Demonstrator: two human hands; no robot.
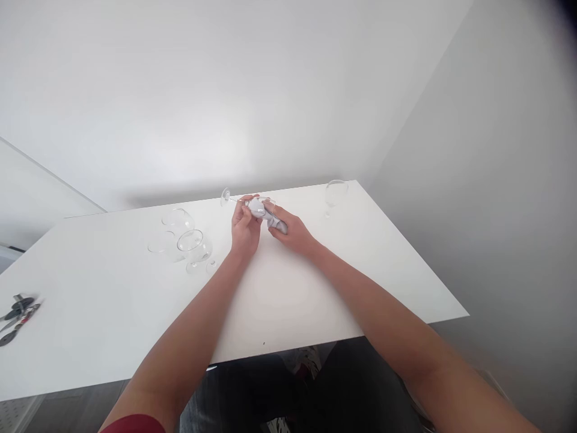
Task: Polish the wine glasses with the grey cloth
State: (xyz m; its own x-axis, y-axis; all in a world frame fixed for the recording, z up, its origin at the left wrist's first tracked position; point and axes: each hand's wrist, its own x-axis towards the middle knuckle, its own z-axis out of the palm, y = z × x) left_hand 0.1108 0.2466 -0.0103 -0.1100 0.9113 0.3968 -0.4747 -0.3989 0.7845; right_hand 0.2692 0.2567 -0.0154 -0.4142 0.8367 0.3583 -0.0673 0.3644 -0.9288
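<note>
Over the far middle of the white table [315,288], my left hand [244,231] is closed around the bowl of a clear wine glass [234,199] held on its side, its foot pointing left. My right hand [293,231] is closed on a grey cloth [265,214] that is pushed into the glass bowl. Both forearms reach out from the near edge of the table.
Three clear glasses [180,240] stand grouped on the table left of my hands. Another wine glass [336,195] stands upright near the far right corner. Metal utensils [18,316] lie at the left edge. White walls close in behind and to the right.
</note>
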